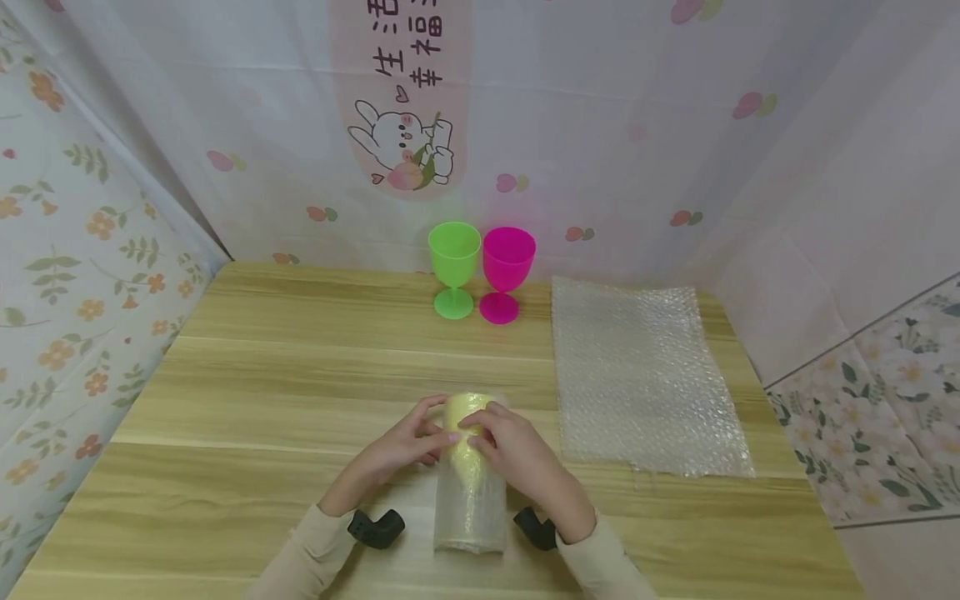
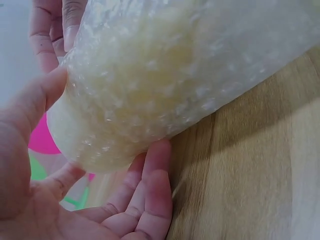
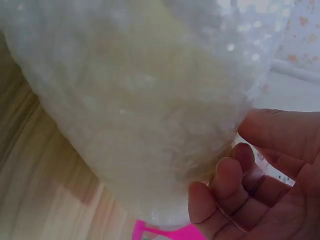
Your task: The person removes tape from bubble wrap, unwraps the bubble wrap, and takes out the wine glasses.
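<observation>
A yellow goblet [image 1: 468, 458] shows through a roll of clear bubble wrap [image 1: 471, 525] that lies on the table, its cup end away from me. My left hand [image 1: 405, 440] holds the roll at its far left side, thumb on top; in the left wrist view its fingers [image 2: 159, 175] curl under the lower side. From the right, my right hand [image 1: 521, 450] reaches over the top of the same end. In the right wrist view, its thumb [image 3: 270, 131] and bent fingers pinch at the wrap's edge. The goblet's surface is blurred by the wrap.
A green goblet [image 1: 454, 258] and a magenta goblet [image 1: 508, 262] stand upright side by side at the back of the wooden table [image 1: 300, 367]. A flat sheet of bubble wrap [image 1: 645, 383] lies on the right. Patterned curtains [image 1: 585, 125] hang behind and at the sides.
</observation>
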The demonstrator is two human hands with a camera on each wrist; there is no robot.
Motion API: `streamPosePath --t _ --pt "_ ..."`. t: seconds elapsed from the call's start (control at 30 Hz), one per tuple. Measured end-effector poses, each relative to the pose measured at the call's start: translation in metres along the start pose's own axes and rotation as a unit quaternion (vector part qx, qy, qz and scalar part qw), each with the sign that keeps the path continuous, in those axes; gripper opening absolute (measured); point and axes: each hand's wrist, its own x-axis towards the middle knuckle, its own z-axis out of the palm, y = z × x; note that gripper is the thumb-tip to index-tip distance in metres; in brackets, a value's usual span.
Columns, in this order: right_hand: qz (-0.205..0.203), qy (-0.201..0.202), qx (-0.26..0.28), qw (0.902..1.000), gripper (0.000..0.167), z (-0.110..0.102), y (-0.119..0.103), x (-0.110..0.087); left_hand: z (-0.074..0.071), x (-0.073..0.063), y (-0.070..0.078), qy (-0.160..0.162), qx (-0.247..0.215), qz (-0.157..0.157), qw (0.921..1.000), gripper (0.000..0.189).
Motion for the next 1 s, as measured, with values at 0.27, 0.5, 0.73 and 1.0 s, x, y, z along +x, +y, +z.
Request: streamPosePath --t 0.27,0.5,0.73,1.0 --pt "-0.019 -0.009 -0.028 0.9994 0.015 0.003 -0.009 0.011 -0.009 -0.002 -0.001 -0.021 -0.028 -0.009 0.9993 0.072" --pt "-0.007 -0.034 -0.018 0.9992 0.015 0.005 -0.014 0.019 -0.017 0.000 -0.008 -0.063 -0.066 -0.003 0.9958 0.073" --pt "-0.001 -0.037 -0.011 0.9992 0.010 0.006 -0.016 0.018 -0.021 -0.001 -0.013 -0.087 -0.081 0.002 0.9930 0.073" --pt "0.020 0.003 -0.021 0.9996 0.015 0.009 -0.015 0.006 -0.013 0.000 -0.006 -0.053 -0.058 -0.008 0.9969 0.077"
